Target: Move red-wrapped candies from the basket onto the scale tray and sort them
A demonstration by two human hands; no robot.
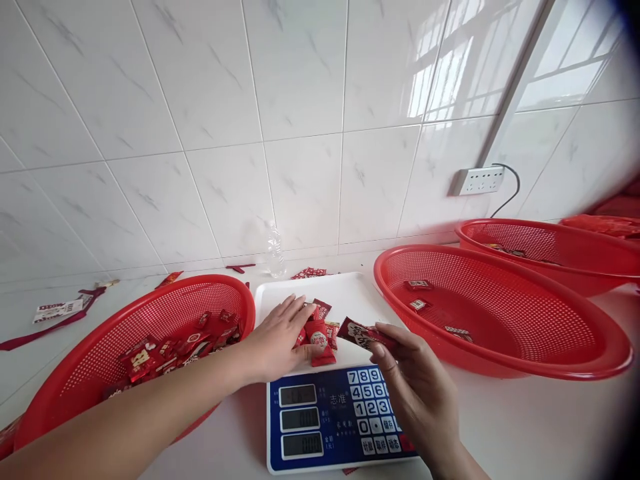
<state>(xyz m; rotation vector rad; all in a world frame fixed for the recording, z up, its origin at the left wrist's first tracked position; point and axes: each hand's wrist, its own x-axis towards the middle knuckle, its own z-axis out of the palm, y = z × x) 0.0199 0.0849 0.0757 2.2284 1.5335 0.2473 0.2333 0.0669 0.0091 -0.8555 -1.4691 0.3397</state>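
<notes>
My left hand [279, 339] lies over a small pile of red snack packets [320, 339] on the white pan [350, 290] of a digital scale. Its fingers are stretched out and its thumb touches the near side of the pile. Just right of the pile, my right hand [420, 390] pinches a dark red snack packet [359, 333] with white lettering, held by its right end above the pan. The scale's blue panel [340, 427] has three displays and number keys; my right hand hides part of the keys.
A red perforated basket [65, 370] with many packets stands at left. On the right, another red basket [505, 363] holds several packets, with a third basket [540, 230] behind it. A clear bottle [275, 250] and a power strip [480, 181] are near the tiled wall.
</notes>
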